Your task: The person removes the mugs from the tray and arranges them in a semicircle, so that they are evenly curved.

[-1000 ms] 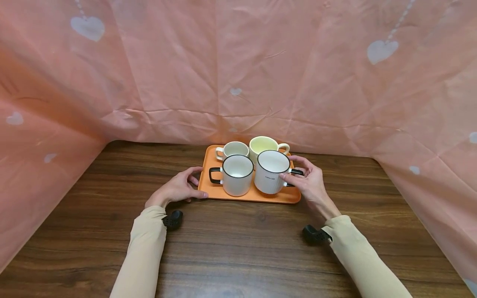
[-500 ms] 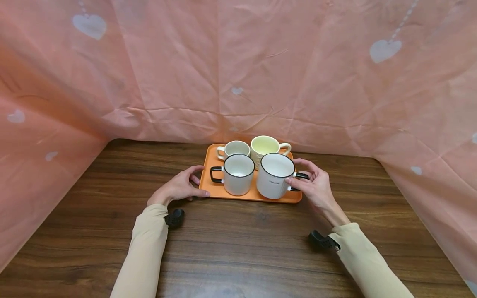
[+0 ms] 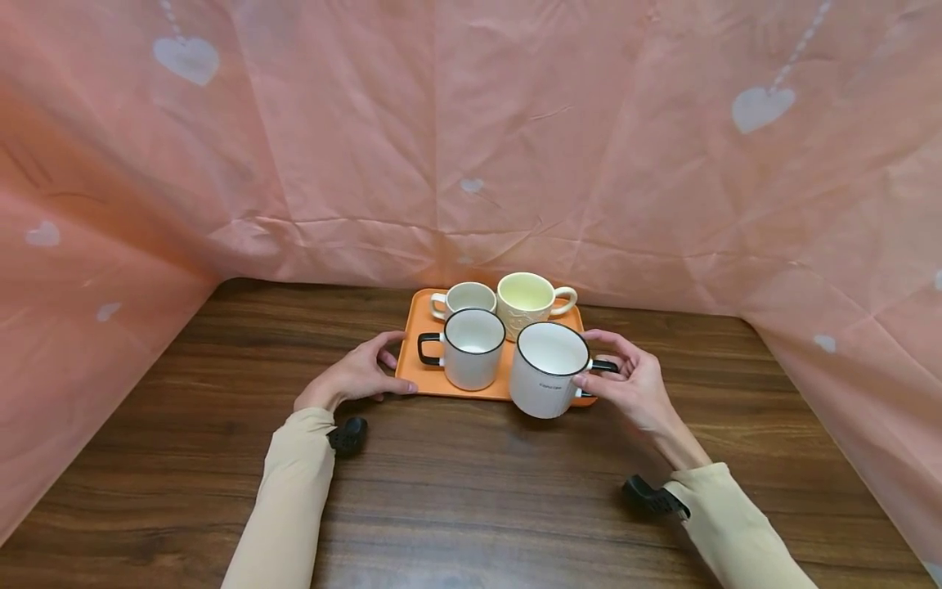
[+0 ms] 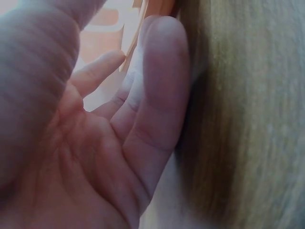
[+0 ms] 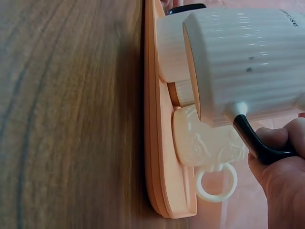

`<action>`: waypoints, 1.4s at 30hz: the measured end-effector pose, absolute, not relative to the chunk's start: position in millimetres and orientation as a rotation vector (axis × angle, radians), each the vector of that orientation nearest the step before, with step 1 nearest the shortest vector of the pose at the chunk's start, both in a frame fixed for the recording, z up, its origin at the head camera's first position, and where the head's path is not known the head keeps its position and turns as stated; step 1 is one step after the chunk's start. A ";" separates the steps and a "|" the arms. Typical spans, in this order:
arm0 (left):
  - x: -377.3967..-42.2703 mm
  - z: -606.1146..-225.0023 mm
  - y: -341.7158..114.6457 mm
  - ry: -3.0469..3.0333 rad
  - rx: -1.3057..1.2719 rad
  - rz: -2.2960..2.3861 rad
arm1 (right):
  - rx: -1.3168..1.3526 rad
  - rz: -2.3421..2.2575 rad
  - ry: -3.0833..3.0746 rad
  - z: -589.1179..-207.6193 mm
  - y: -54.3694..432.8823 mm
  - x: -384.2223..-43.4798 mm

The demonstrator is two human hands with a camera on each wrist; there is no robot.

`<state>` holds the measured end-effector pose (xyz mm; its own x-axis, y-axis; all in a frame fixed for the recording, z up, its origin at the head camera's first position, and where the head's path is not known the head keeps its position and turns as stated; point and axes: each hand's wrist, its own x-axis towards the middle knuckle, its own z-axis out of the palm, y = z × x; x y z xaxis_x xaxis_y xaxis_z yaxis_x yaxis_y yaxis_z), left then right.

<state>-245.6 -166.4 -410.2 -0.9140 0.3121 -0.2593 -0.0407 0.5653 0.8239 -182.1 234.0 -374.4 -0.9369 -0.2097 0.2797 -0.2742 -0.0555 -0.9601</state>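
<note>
1. Mug (image 3: 540, 397), white, black rim, quantity 1: held by the right hand (image 3: 639, 384) over the near right part of the orange tray (image 3: 423, 374). Its base stands apart from the tray in the right wrist view.
2. Change, last 1 second: the mug has come toward the person and away from the yellow cup (image 3: 524, 321). Its lower wall now hides a stretch of the tray's near rim. The tray and the other 3 pieces on it look unmoved.
3. Meaning, as judged: the lift is made and the mug is partway off the tray, not yet set down.
4. Direction: mouth up, base down, black handle (image 3: 605, 366) to the person's right. Small lettering (image 3: 550, 387) faces the person.
5. Long axis: base to mouth, close to upright. A slight lean is possible; the exact angle cannot be told.
6. Right hand, fingers: drawn in narrow on the mug at its handle side, thumb against the wall; some fingers hidden.
7. Left hand (image 3: 353, 376), fingers: thumb and fingers set wide, holding the tray's near left corner; how firmly, cannot tell.
8. Also on the tray: 2nd mug (image 3: 471, 368), white, handle left; grey cup (image 3: 471, 296) behind it, handle left; the yellow cup, handle right.
9. Table (image 3: 471, 491): brown, wood-grained, under the tray.
</note>
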 end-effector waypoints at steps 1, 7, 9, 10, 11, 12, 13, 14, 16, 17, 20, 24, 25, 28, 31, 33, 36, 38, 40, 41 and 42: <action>-245.4 -410.0 -166.1 2.427 0.224 1.288 | 0.563 2.179 -2.129 -374.5 234.8 -180.7; -244.5 -410.3 -165.3 2.426 0.219 1.276 | 0.655 2.179 -2.131 -375.9 240.3 -171.7; -244.4 -410.3 -165.5 2.427 0.228 1.275 | 0.681 2.181 -2.127 -375.4 242.3 -168.8; -244.4 -410.2 -165.6 2.428 0.233 1.279 | 0.695 2.185 -2.124 -375.1 243.2 -167.3; -244.7 -410.5 -165.6 2.427 0.234 1.281 | 0.708 2.184 -2.123 -374.9 244.4 -165.7; -244.8 -410.5 -165.7 2.427 0.239 1.281 | 0.720 2.182 -2.126 -374.8 245.6 -164.0; -244.9 -410.7 -165.7 2.428 0.244 1.279 | 0.735 2.185 -2.123 -375.0 246.9 -162.3; -245.1 -411.0 -165.7 2.427 0.243 1.279 | 0.747 2.186 -2.121 -375.1 248.1 -160.5; -244.9 -411.0 -165.4 2.428 0.239 1.278 | 0.774 2.184 -2.119 -375.9 250.3 -156.9; -244.9 -411.0 -165.4 2.429 0.236 1.275 | 0.781 2.178 -2.122 -376.3 251.4 -155.2; -244.7 -410.3 -165.5 2.430 0.233 1.277 | 0.820 2.189 -2.105 -378.3 254.3 -150.6; -244.5 -409.5 -166.5 2.427 0.230 1.282 | 0.857 2.175 -2.121 -380.7 258.7 -145.1; -244.6 -409.6 -166.7 2.425 0.231 1.282 | 0.868 2.168 -2.126 -381.2 259.8 -144.1; -244.4 -408.7 -166.9 2.426 0.225 1.281 | 0.882 2.152 -2.140 -382.2 263.0 -141.6; -245.0 -408.3 -166.8 2.426 0.226 1.286 | 0.905 2.159 -2.134 -383.5 265.8 -140.2; -245.5 -408.6 -166.8 2.425 0.225 1.287 | 0.919 2.163 -2.137 -384.5 267.8 -139.0; -245.2 -408.6 -167.0 2.421 0.222 1.280 | 0.941 2.159 -2.156 -386.1 271.1 -136.2; -245.4 -408.8 -167.0 2.420 0.223 1.277 | 0.957 2.159 -2.166 -387.3 273.3 -134.3; -245.0 -408.3 -167.0 2.420 0.221 1.276 | 0.967 2.157 -2.174 -388.7 275.7 -132.3; -245.2 -408.4 -166.7 2.420 0.225 1.278 | 0.971 2.158 -2.177 -389.4 276.9 -131.3; -245.4 -408.4 -166.5 2.419 0.227 1.279 | 0.975 2.161 -2.180 -390.1 278.2 -130.2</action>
